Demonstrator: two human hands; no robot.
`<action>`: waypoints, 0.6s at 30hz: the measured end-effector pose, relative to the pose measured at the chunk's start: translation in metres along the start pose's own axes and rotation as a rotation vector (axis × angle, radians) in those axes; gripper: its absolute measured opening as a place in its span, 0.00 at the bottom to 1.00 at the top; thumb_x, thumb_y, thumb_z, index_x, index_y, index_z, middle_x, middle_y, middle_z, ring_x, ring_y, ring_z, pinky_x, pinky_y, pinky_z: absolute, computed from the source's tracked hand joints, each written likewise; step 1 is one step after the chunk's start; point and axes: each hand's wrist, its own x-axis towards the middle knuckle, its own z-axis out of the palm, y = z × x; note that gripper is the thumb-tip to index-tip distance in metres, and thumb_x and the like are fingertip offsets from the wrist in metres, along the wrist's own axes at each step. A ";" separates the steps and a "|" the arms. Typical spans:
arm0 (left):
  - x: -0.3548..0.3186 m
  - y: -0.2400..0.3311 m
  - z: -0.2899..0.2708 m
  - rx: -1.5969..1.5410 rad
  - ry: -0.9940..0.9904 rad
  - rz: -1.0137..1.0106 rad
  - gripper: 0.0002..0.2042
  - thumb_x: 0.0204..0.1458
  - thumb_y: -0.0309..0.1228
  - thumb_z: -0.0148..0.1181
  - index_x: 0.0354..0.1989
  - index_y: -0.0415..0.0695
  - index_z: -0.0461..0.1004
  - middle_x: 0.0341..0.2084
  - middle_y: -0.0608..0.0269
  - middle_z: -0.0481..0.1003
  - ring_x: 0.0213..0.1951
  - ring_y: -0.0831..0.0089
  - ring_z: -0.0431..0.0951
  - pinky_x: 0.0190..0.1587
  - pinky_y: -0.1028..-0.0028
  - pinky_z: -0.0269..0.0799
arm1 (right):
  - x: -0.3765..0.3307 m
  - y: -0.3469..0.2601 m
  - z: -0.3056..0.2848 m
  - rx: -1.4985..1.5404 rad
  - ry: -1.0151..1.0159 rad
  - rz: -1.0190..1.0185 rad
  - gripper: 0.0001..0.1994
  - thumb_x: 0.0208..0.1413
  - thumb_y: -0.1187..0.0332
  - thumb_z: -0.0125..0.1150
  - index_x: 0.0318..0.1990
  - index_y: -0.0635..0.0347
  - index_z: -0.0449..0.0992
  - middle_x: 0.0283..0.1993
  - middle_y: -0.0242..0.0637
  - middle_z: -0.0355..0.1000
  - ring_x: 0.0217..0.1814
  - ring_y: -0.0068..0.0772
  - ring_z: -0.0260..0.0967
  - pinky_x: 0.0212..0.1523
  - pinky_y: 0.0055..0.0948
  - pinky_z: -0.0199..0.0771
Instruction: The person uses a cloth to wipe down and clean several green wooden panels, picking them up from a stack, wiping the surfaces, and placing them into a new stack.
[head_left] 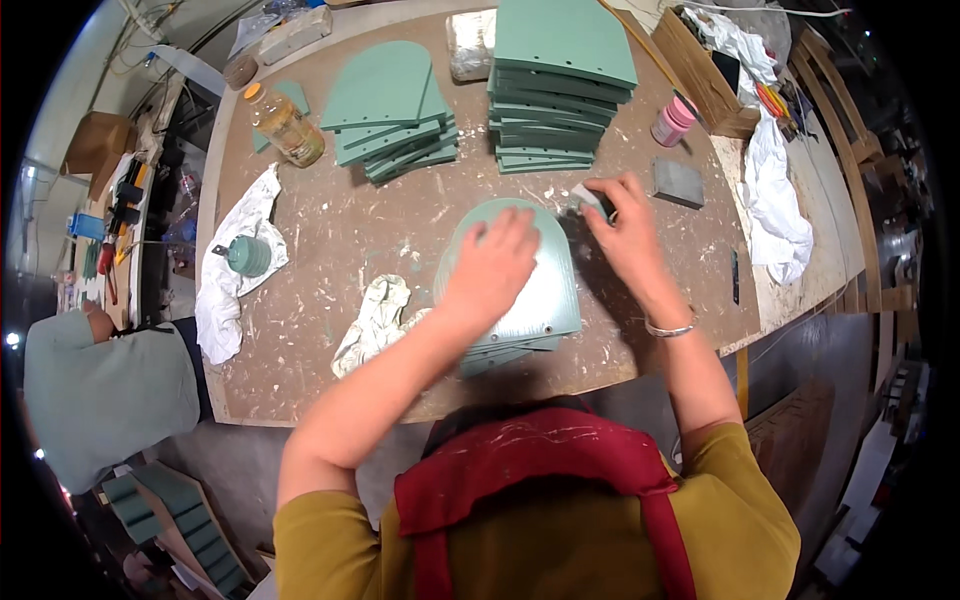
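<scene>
Sanding step, judged under way: the left hand (497, 262) lies flat and open on the top green arched panel (540, 290) at the bench (330, 240) front edge, steadying it. The right hand (622, 232), grip closed on a small grey block (590, 200), probably abrasive, works the panel's upper right edge. Next move calls for steady pressure. Amber liquid fills the bottle (284, 124); the pink jar (673, 120) is capped.

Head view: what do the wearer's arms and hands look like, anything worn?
Both forearms are bare, no gloves on either hand. The left hand has nothing visible on its wrist. The right hand has a thin silver bangle at the wrist. Short mustard-yellow sleeves cover the upper arms, and red apron straps, flecked with pale paint, run over the shoulders.
</scene>
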 end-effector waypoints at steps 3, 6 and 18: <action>-0.013 0.049 -0.006 0.062 -0.062 0.096 0.23 0.56 0.41 0.59 0.58 0.42 0.70 0.63 0.55 0.65 0.65 0.60 0.64 0.62 0.59 0.60 | 0.005 -0.004 -0.004 0.034 -0.057 -0.118 0.13 0.55 0.71 0.65 0.48 0.62 0.78 0.44 0.41 0.71 0.43 0.43 0.73 0.42 0.34 0.74; -0.019 0.073 -0.010 -0.197 -0.069 -0.034 0.27 0.59 0.44 0.57 0.62 0.42 0.68 0.67 0.56 0.62 0.68 0.60 0.61 0.65 0.58 0.58 | 0.014 -0.013 -0.003 -0.009 -0.168 -0.117 0.12 0.56 0.71 0.64 0.48 0.62 0.78 0.45 0.43 0.71 0.45 0.46 0.73 0.44 0.36 0.74; -0.030 0.064 0.005 -0.233 -0.102 -0.081 0.30 0.61 0.46 0.55 0.66 0.40 0.64 0.69 0.56 0.60 0.70 0.59 0.57 0.70 0.55 0.51 | 0.051 -0.015 0.042 -0.046 -0.238 -0.161 0.12 0.55 0.70 0.64 0.45 0.64 0.79 0.43 0.45 0.68 0.46 0.52 0.71 0.49 0.42 0.71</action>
